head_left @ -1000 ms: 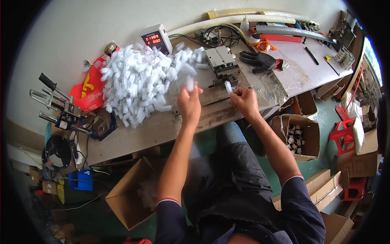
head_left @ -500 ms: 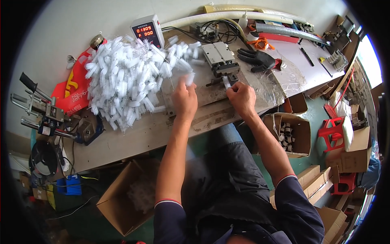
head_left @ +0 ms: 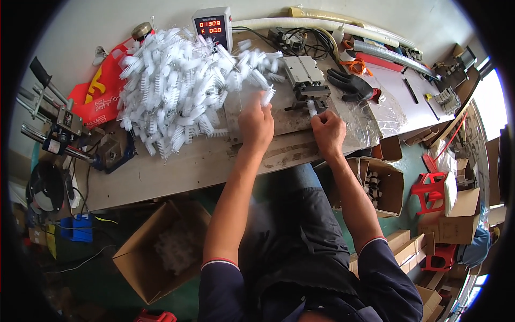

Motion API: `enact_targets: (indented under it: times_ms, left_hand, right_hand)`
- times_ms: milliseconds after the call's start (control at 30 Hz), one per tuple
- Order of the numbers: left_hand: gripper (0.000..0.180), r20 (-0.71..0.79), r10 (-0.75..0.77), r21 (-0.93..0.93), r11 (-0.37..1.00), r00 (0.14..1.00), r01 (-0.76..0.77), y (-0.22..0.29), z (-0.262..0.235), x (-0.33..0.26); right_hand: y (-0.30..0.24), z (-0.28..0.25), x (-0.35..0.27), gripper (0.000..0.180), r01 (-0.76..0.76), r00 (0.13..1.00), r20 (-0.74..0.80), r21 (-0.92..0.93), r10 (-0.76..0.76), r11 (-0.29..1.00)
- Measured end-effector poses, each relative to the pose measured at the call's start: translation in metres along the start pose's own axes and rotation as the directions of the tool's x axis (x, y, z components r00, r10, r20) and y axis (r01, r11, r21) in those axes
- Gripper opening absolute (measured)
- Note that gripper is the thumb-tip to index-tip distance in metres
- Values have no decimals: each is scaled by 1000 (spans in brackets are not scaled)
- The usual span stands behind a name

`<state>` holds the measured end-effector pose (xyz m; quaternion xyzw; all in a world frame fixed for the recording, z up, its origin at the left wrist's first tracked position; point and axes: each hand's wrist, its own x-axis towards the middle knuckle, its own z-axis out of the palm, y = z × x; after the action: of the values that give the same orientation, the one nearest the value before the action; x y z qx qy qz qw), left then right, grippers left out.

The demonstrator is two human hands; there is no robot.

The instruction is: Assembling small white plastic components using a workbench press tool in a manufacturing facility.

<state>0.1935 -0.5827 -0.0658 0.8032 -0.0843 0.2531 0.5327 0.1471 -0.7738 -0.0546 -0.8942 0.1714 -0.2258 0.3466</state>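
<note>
Right hand (head_left: 329, 131) at near side of metal fixture (head_left: 306, 72), pinching white brush (head_left: 312, 109); brush's near end hidden by fingers. Left hand (head_left: 256, 124) left of fixture, pinching second brush (head_left: 268, 96), grip detail unclear. Farther left, brush pile (head_left: 174, 88) overlaps display box (head_left: 213, 28). Black glove (head_left: 350, 85) right of fixture. Carton (head_left: 131, 263) below-left of fixture, whitish contents indistinct.

Harsh white glare at far right; dim floor (head_left: 99, 282) below table (head_left: 145, 185); black fisheye corners
</note>
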Motion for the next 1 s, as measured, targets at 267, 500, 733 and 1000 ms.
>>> enact_targets:
  times_ms: [267, 500, 733, 1000]
  left_hand:
    - [24, -82, 290, 223, 938, 953, -266, 5, 0, -1]
    - [23, 128, 362, 190, 905, 923, -381, 20, 4, -5]
    - [25, 318, 328, 184, 899, 889, -397, 28, 25, -7]
    - [27, 384, 314, 304, 845, 868, -440, 30, 34, -12]
  right_hand:
    - [1, 3, 4, 25, -2, 1000, -28, 12, 3, 1000]
    - [0, 0, 2, 30, -84, 995, -33, 118, 89, 989]
    - [-2, -1, 2, 29, -77, 995, -47, 135, 84, 988]
    - [4, -2, 4, 28, -47, 997, -52, 160, 56, 986]
